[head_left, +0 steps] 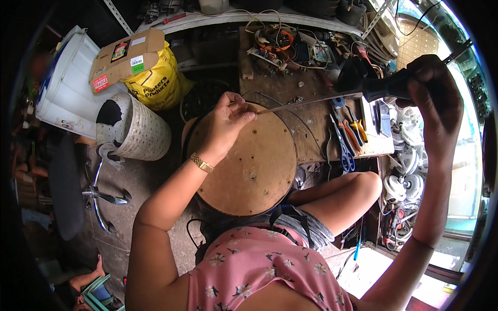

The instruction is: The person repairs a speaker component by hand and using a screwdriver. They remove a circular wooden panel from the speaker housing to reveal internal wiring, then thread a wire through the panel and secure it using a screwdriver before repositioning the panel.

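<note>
You had the dark-handled tool (386, 89) up in the air, between your two hands, with its long thin shaft (316, 100) pointing to your left. Your right hand (438, 98) was closed around its dark body. Your left hand (228, 124) made a small pinch at the far end of the shaft, thumb against fingertips, and the other fingers were loosely curled. Whether something small was also inside this pinch, I could not tell. The shaft's end was above the round wooden board (228, 173), and the workbench (311, 140) was under its middle part. In my judgement, the step in hand was to handle or prepare this end. The next move, I think, called for a steady right hand and for fingers moved away before the tip was used.
</note>
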`<state>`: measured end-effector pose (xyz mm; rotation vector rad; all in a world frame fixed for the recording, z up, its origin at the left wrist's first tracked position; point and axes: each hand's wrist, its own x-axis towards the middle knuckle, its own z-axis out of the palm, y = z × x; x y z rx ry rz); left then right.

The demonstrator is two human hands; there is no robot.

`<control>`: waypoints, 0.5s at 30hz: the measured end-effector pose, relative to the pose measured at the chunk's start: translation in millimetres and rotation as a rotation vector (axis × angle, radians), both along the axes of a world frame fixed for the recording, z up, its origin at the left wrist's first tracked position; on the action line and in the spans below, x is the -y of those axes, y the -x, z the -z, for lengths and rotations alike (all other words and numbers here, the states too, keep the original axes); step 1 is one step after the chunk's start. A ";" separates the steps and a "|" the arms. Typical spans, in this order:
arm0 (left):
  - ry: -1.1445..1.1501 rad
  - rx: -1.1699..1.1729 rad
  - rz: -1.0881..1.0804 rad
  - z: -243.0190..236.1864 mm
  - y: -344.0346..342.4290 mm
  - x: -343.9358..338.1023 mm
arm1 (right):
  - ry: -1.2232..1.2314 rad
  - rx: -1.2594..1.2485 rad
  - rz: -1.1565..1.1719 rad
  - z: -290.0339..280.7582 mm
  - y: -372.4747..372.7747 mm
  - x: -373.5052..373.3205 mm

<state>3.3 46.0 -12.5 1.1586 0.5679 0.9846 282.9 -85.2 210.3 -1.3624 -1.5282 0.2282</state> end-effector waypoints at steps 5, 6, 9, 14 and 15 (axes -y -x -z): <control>0.366 0.201 0.081 -4.1 0.7 5.8 | -0.039 -0.003 -0.064 5.3 -3.5 7.0; 0.444 0.248 0.090 -1.9 2.9 5.9 | -0.058 -0.027 -0.066 9.6 -4.6 7.2; 0.465 0.317 0.086 -4.1 9.1 5.0 | -0.043 -0.088 -0.052 17.1 -8.4 7.8; 0.375 0.285 0.059 -3.8 13.2 3.2 | -0.322 -0.151 -0.246 11.3 -32.7 3.4; 0.404 0.309 0.084 -4.4 9.3 5.9 | -0.340 -0.102 -0.245 14.5 -26.2 -1.7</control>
